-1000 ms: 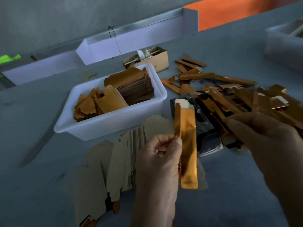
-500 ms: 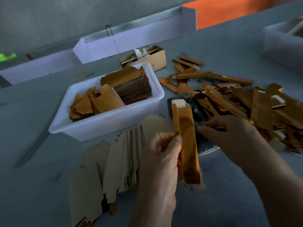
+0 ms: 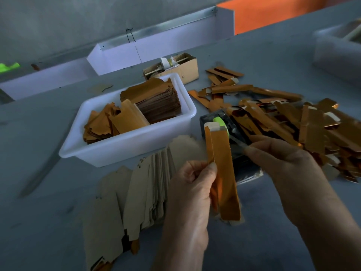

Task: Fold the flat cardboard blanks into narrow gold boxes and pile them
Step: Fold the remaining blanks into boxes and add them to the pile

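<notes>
Head view: our left hand [image 3: 192,189] pinches a half-folded gold box [image 3: 222,173] upright above the bench [image 3: 48,118]; our right hand [image 3: 281,161], fingers curled loosely, reaches beside it, grip unclear.

Right hand [image 3: 281,165] back faced camera; fingertips hidden, so contact with gold box [image 3: 224,173] unclear. Left hand [image 3: 192,194] covered box's left side lower down. Both forearms cut by bottom edge. Black object [image 3: 240,169] at desk middle mostly hidden behind box, right hand and pile of folded boxes [image 3: 304,130]; identity unclear. Grey tub [image 3: 332,47] at desk's far right blurred, cut by right edge. Fanned flat blanks [image 3: 125,204] cut at bottom edge. Small carton [image 3: 187,67] contents too small to tell.
</notes>
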{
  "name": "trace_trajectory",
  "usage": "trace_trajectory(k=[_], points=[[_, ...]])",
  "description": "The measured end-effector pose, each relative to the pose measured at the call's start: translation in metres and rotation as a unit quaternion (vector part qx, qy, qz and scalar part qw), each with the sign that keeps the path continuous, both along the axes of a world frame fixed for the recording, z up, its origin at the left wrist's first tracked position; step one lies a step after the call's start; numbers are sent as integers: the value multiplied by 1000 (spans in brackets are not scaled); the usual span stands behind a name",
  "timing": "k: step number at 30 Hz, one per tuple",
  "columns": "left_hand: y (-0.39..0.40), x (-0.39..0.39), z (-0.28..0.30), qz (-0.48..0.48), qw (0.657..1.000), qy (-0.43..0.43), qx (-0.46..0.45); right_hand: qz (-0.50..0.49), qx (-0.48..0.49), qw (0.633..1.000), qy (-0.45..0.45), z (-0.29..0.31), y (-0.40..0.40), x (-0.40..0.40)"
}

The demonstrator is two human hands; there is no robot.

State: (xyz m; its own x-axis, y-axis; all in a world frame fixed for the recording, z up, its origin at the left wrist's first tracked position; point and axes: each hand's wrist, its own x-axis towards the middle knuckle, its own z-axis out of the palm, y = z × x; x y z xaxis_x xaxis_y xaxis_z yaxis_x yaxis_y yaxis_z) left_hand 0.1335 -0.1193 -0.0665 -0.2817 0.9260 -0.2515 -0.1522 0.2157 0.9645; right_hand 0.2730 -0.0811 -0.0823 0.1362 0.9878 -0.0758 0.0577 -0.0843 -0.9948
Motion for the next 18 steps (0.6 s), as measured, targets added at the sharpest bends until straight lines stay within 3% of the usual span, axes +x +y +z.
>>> trace_trajectory(k=[4,7,18], points=[[-1,0,1,-7,1000,11,17,-9,35,989,-146,-3,-10,0],[0,6,2,-27,999,24,25,-16,47,979,-200,-7,-13,-2],[17,26,-2,-57,996,69,28,-37,70,983,-164,-12,-16,-9]])
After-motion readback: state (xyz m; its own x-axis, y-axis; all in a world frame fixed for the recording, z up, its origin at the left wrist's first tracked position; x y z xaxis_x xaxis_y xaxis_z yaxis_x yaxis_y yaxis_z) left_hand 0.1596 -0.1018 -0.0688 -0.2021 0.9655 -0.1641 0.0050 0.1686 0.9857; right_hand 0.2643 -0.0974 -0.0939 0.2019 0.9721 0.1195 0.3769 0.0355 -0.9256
